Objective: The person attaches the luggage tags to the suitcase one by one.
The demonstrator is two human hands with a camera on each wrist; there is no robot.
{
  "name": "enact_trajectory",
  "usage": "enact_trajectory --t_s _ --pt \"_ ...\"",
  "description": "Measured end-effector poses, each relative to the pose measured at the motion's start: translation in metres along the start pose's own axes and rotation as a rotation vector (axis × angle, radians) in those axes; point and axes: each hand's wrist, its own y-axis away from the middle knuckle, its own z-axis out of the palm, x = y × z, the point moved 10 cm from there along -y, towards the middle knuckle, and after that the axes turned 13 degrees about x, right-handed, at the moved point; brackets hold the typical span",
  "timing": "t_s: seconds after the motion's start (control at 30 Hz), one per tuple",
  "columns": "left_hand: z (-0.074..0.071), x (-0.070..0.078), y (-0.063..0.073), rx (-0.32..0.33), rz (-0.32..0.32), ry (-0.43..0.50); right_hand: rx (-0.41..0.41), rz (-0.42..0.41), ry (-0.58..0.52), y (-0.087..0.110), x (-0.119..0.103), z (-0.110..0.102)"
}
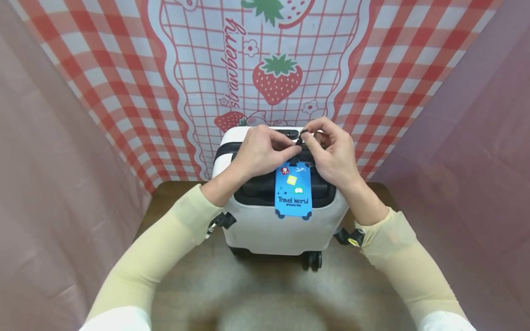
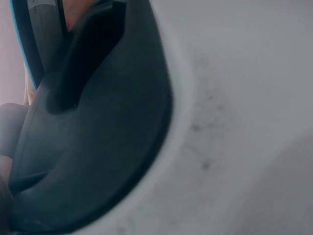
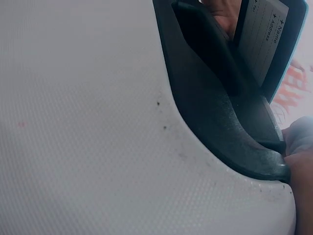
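Note:
A white suitcase [image 1: 285, 230] stands upright on the brown table, with a black handle recess [image 3: 195, 93] in its top edge. Over that recess hangs a blue luggage tag [image 1: 293, 191] printed "Travel World"; its back shows a name and address card [image 3: 264, 39] in the right wrist view. My left hand [image 1: 265, 154] pinches the tag's black strap [image 1: 303, 134] low down between thumb and fingertips. Close beside it, my right hand [image 1: 335, 154] pinches the strap's upper end with thumb and forefinger. The fingers hide most of the strap.
Black wheels [image 1: 312, 260] show beneath the suitcase on the wooden table [image 1: 265, 299]. A strawberry-print checked cloth [image 1: 277, 78] hangs right behind, and pink curtains [image 1: 54, 207] flank both sides. Small black wrist devices [image 1: 221, 223] sit near the suitcase's sides.

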Motion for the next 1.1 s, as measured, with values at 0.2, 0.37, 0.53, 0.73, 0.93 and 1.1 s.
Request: enact_trajectory --t_s 0.2,0.37,0.53,0.73,0.93,1.1 --pt "0.000 -0.001 0.001 0.026 0.016 -0.033 -0.036 0.013 0.010 -0.002 0.004 0.005" --pt "0.000 -0.005 0.001 0.031 0.013 -0.033 -0.047 0.015 0.050 -0.002 0.005 0.007" --pt "0.001 -0.004 0.000 0.010 0.021 -0.048 -0.019 -0.011 0.055 -0.002 0.004 0.005" --pt "0.005 0.004 0.003 -0.018 0.050 -0.042 0.037 -0.050 0.034 0.002 -0.002 -0.006" --pt "0.010 0.011 0.006 -0.013 0.061 -0.041 0.048 -0.036 0.016 0.005 -0.004 -0.014" --pt "0.015 0.015 0.005 0.017 0.095 -0.049 0.003 0.011 0.094 0.001 0.002 -0.018"
